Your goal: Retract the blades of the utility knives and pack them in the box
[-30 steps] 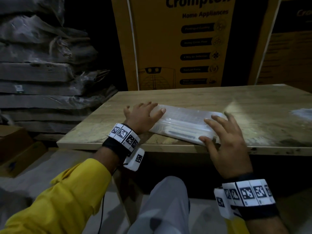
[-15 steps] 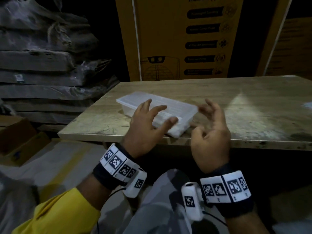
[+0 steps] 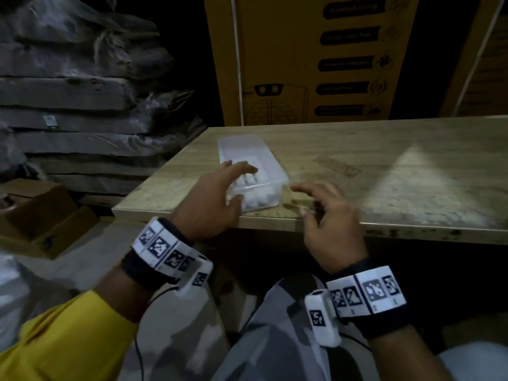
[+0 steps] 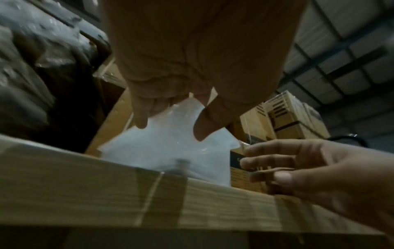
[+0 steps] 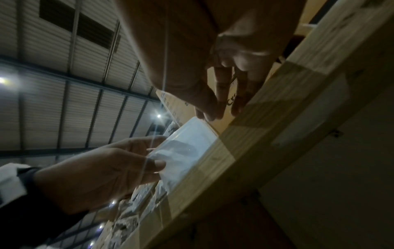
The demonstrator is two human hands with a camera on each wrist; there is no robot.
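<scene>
A clear plastic box with its lid on lies on the wooden table, its long side running away from me near the table's left front corner. Pale shapes show through its near wall; I cannot make out single knives. My left hand grips the box's near end, fingers over the lid and thumb against the end wall, as the right wrist view confirms. My right hand hovers just right of the box with fingers loosely curled and holds nothing. The box also fills the left wrist view.
A tall yellow carton stands behind the table. Wrapped slabs are stacked at the left, with brown cardboard boxes on the floor below them. The table's front edge runs just over my knees.
The box has turned from lying crosswise to pointing away from me and shifted left. My right hand has come off it; my left hand stayed on it.
</scene>
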